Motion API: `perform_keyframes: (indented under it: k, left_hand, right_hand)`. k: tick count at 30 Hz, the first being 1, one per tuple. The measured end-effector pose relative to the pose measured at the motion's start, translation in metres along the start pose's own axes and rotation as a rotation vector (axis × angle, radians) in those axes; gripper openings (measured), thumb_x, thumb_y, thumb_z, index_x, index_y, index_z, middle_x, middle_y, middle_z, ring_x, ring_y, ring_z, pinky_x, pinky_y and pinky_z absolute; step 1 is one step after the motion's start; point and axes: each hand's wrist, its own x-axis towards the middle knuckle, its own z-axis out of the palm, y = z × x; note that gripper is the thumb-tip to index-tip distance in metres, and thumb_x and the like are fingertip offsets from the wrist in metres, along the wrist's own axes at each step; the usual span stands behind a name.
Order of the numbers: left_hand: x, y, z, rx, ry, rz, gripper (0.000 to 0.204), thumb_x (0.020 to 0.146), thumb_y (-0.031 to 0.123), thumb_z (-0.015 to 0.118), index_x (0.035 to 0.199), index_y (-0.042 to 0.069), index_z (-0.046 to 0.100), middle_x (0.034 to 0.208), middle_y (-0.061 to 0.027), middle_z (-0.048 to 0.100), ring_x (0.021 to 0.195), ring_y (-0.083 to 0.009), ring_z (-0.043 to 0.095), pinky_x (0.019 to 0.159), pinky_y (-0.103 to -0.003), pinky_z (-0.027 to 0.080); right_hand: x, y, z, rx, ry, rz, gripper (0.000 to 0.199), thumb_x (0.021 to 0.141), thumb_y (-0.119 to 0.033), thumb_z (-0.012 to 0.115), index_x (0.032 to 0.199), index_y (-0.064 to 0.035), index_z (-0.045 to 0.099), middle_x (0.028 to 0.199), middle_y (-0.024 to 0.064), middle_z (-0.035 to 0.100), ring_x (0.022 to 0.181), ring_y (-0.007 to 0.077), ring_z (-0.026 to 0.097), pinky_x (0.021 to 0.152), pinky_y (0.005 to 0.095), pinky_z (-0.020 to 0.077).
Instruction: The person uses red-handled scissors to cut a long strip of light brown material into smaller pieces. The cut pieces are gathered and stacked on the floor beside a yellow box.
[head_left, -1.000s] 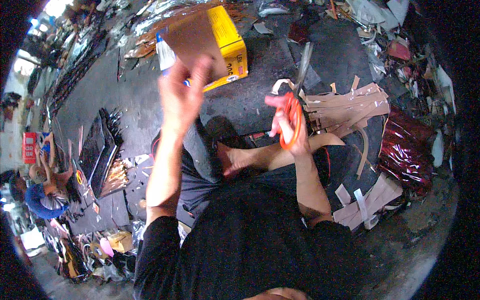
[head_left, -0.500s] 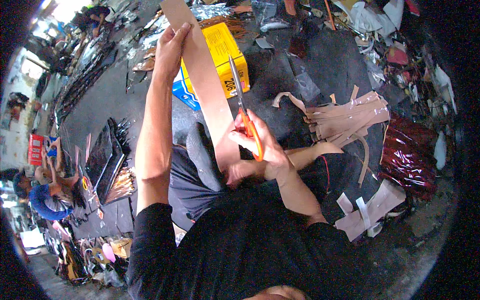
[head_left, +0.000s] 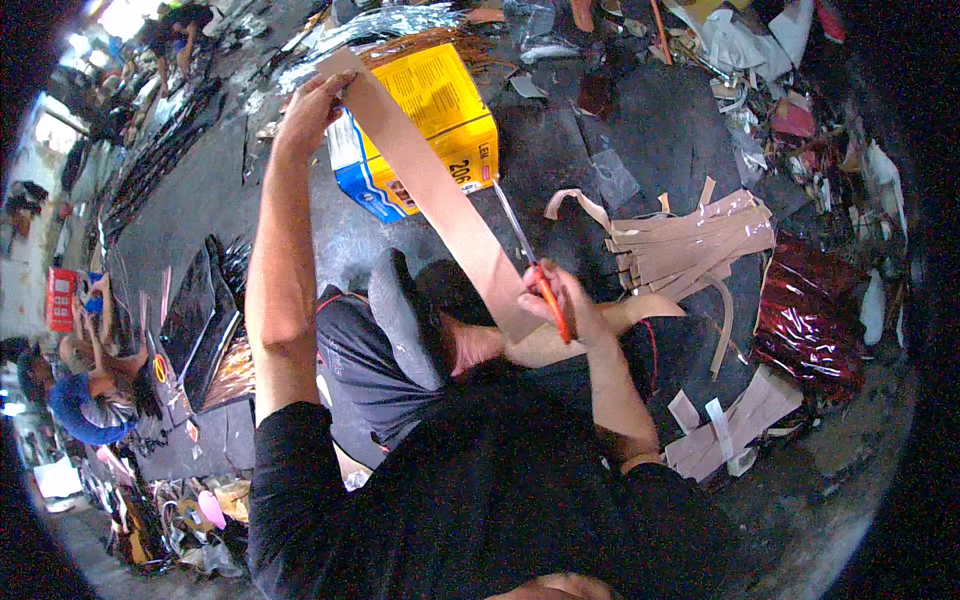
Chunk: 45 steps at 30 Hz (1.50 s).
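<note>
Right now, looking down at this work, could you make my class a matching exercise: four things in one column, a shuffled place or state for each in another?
Things
1. orange-handled scissors
2. beige strip
3. yellow-and-blue box
4. dark red sheet

Places or states
A. partly hidden behind the beige strip
B. held in the right hand
C. glossy, towards the picture's right side
D. upper end in the left hand

Pairs: 1-B, 2-D, 3-A, 4-C
</note>
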Motion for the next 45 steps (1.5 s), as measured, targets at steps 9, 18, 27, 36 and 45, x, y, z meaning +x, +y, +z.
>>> perform_keyframes:
  k: [9,18,27,36,45]
  left_hand:
    - [-0.018,-0.043,-0.159,-0.835,0.377,0.305,0.024,0.083,0.020,0.061,0.097,0.001,0.058,0.097,-0.0067,0.062,0.085,-0.0146,0.057,0.069,-0.025,0.046]
    - [-0.182,-0.050,0.103,-1.048,0.295,-0.339,0.016,0.082,0.014,0.062,0.097,0.010,0.057,0.091,0.0008,0.060,0.082,-0.0102,0.057,0.071,-0.025,0.045]
    - [-0.218,-0.024,0.162,-0.697,-0.051,-0.363,0.024,0.088,0.013,0.058,0.110,0.004,0.055,0.091,-0.0011,0.063,0.079,-0.0097,0.061,0.066,-0.023,0.050]
    - [-0.217,-0.015,0.153,-0.627,-0.196,-0.349,0.025,0.085,0.011,0.062,0.108,0.004,0.055,0.096,-0.0025,0.063,0.084,-0.0105,0.060,0.072,-0.025,0.051]
    - [-0.221,-0.012,0.155,-0.586,-0.200,-0.315,0.024,0.082,0.005,0.066,0.103,0.004,0.056,0.091,-0.0022,0.064,0.079,-0.0086,0.060,0.069,-0.023,0.050]
  right_hand:
    - [0.026,-0.162,0.075,-0.780,0.183,-0.896,0.042,0.087,-0.036,0.056,0.110,-0.0007,0.054,0.089,0.0099,0.065,0.052,0.0068,0.049,0.045,0.0207,0.0408]
    - [0.038,-0.011,0.010,-0.741,0.162,-0.668,0.024,0.078,-0.012,0.071,0.094,-0.0062,0.054,0.073,-0.0027,0.057,0.061,0.0035,0.050,0.049,0.0192,0.0401]
    - [-0.017,0.055,-0.017,-0.430,-0.129,-0.226,0.051,0.089,-0.049,0.044,0.116,-0.0063,0.048,0.090,0.0063,0.058,0.072,0.0131,0.058,0.059,0.0245,0.0482]
    - [-0.028,0.071,-0.004,-0.581,-0.153,-0.067,0.059,0.087,-0.055,0.045,0.118,-0.0049,0.047,0.077,0.0025,0.053,0.067,0.0108,0.053,0.056,0.0250,0.0465]
    - [-0.012,0.080,-0.001,-1.238,-0.048,-0.539,0.024,0.084,-0.023,0.061,0.094,-0.0042,0.049,0.075,0.0097,0.055,0.065,0.0276,0.057,0.056,0.0373,0.0439]
